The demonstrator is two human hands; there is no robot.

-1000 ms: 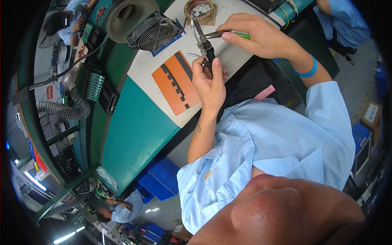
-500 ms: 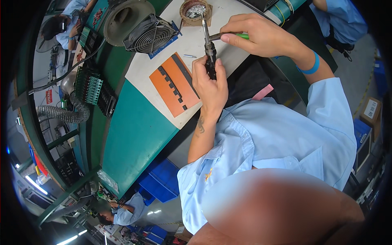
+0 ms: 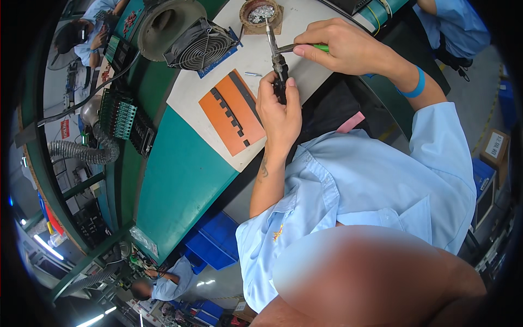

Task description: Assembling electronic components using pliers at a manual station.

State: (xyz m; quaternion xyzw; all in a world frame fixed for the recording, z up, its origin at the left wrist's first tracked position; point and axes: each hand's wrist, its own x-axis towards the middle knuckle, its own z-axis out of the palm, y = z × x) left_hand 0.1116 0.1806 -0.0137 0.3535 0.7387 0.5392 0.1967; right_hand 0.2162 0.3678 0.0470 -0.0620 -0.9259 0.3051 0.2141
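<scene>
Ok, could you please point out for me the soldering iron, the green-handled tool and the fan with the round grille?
Soldering iron (image 3: 280,74): head view, on its dark handle.
Green-handled tool (image 3: 322,48): head view, on its green grip.
Fan (image 3: 205,51): head view, on its wire grille.

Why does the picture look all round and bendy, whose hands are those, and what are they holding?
Those are a person's own bare hands, not a machine. The camera sits on that person's head, looking down through a very wide lens, which bends straight edges. The left hand holds what looks like a soldering iron by its black handle. The right hand holds green-handled pliers against its metal part. The tip points at a round brown dish with silvery bits inside. On the pale sheet lie an orange board and a small metal piece.
</scene>
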